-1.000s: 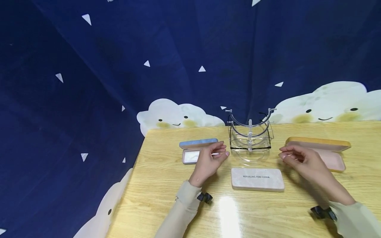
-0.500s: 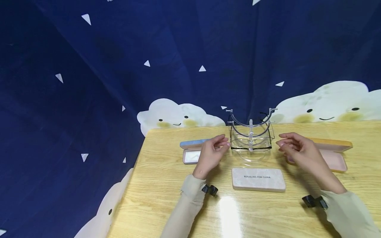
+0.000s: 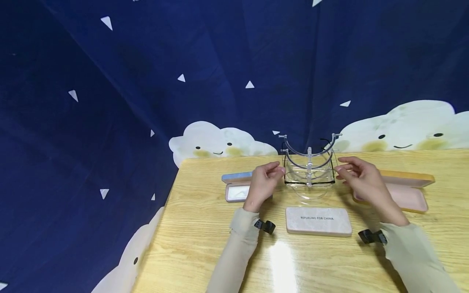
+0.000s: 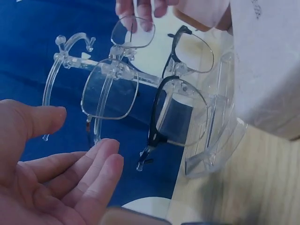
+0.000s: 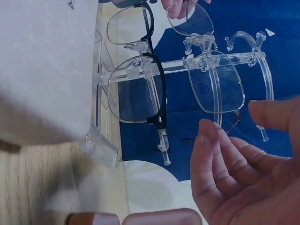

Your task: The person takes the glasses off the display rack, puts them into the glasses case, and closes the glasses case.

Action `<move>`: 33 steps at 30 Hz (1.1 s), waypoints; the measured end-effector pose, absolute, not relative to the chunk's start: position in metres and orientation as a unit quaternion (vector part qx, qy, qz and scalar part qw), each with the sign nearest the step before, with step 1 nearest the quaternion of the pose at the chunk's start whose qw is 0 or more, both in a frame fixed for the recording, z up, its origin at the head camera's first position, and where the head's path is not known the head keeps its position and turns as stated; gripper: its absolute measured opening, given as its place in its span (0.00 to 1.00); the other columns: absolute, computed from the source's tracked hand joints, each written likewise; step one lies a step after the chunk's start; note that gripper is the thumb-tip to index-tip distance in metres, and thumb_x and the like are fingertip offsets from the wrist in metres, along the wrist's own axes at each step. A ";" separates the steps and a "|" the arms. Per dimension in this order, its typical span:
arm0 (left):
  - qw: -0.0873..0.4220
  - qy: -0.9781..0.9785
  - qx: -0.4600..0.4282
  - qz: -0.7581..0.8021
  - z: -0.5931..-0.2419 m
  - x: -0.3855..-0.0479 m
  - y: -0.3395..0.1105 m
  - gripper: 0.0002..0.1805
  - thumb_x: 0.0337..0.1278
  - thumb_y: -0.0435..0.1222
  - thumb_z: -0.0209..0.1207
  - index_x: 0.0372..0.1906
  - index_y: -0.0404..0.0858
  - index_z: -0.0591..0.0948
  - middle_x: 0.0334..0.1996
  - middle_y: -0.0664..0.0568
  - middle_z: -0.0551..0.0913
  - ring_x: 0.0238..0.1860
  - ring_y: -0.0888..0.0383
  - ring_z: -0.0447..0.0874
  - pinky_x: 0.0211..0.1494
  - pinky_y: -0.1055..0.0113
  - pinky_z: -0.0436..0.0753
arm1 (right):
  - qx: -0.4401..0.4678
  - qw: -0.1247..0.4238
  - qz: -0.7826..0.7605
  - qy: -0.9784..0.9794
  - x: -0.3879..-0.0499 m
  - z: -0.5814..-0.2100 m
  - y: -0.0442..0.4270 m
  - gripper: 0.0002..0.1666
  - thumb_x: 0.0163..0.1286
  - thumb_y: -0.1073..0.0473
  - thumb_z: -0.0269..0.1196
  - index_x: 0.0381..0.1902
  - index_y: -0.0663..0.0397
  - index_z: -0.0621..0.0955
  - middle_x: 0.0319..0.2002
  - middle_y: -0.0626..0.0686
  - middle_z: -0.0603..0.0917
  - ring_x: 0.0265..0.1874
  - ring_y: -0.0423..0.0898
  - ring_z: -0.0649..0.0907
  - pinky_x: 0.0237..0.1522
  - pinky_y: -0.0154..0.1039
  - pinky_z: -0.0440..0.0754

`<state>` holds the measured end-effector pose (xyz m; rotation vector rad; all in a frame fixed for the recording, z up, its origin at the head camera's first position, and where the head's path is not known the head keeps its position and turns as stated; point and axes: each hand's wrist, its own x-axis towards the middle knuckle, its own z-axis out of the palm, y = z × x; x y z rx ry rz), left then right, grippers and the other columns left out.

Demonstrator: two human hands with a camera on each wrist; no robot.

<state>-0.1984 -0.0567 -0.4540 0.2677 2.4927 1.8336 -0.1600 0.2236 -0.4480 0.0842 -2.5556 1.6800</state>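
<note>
A clear glasses stand (image 3: 309,152) at the table's back holds two pairs of glasses, one above the other. The upper glasses (image 4: 110,89) have thin metal rims; the lower glasses (image 5: 161,93) have a black brow line. On the stand's left side is my left hand (image 3: 264,183), thumb and fingers apart near the hinge of the thin-rimmed pair. My right hand (image 3: 362,181) mirrors it on the other side, fingers loosely bent around a gap by the opposite hinge. Neither hand plainly grips anything, and light contact with the temples cannot be told.
In front of the stand lies a closed pale glasses case (image 3: 318,226) with printed lettering. An open blue case (image 3: 237,178) with a white cloth inside sits behind my left hand. Partly behind my right hand is an open orange case (image 3: 410,197). A dark blue curtain (image 3: 220,61) hangs behind.
Both hands have moved forward and inward, from beside the open cases to the two sides of the upper glasses. The stand, glasses and cases have stayed put.
</note>
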 end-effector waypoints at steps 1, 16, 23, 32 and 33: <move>0.017 0.801 0.087 0.593 -0.454 -0.199 -0.056 0.22 0.69 0.34 0.64 0.63 0.26 0.81 0.48 0.39 0.91 0.48 0.50 0.93 0.49 0.73 0.88 | 0.025 0.039 0.550 -0.834 -0.161 -0.448 0.222 0.30 0.80 0.58 0.60 0.70 0.73 0.71 0.32 0.20 0.81 0.31 0.25 0.85 0.34 0.26 0.86; 0.018 0.777 0.111 0.619 -0.457 -0.197 -0.052 0.23 0.71 0.31 0.62 0.65 0.24 0.79 0.47 0.36 0.91 0.46 0.40 0.93 0.41 0.76 0.87 | 0.015 0.016 0.583 -0.812 -0.163 -0.448 0.216 0.30 0.81 0.61 0.58 0.72 0.76 0.67 0.30 0.23 0.84 0.30 0.29 0.87 0.36 0.25 0.87; 0.019 0.771 0.114 0.626 -0.451 -0.195 -0.057 0.21 0.70 0.27 0.60 0.65 0.25 0.79 0.46 0.35 0.91 0.47 0.40 0.93 0.43 0.75 0.87 | 0.006 -0.012 0.604 -0.797 -0.155 -0.439 0.218 0.32 0.81 0.56 0.60 0.74 0.68 0.67 0.31 0.27 0.89 0.28 0.33 0.90 0.14 0.30 0.74; 0.028 0.757 0.128 0.640 -0.436 -0.189 -0.066 0.24 0.69 0.27 0.62 0.68 0.33 0.79 0.45 0.34 0.91 0.45 0.37 0.92 0.38 0.76 0.86 | 0.019 -0.038 0.632 -0.773 -0.145 -0.426 0.220 0.39 0.80 0.56 0.61 0.79 0.67 0.60 0.32 0.37 0.93 0.24 0.35 0.89 0.10 0.47 0.53; 0.031 0.756 0.133 0.641 -0.434 -0.188 -0.067 0.23 0.69 0.28 0.62 0.68 0.34 0.79 0.44 0.34 0.91 0.45 0.36 0.92 0.38 0.76 0.86 | 0.020 -0.040 0.633 -0.773 -0.144 -0.425 0.219 0.39 0.80 0.56 0.61 0.80 0.65 0.61 0.32 0.38 0.93 0.23 0.35 0.88 0.11 0.48 0.52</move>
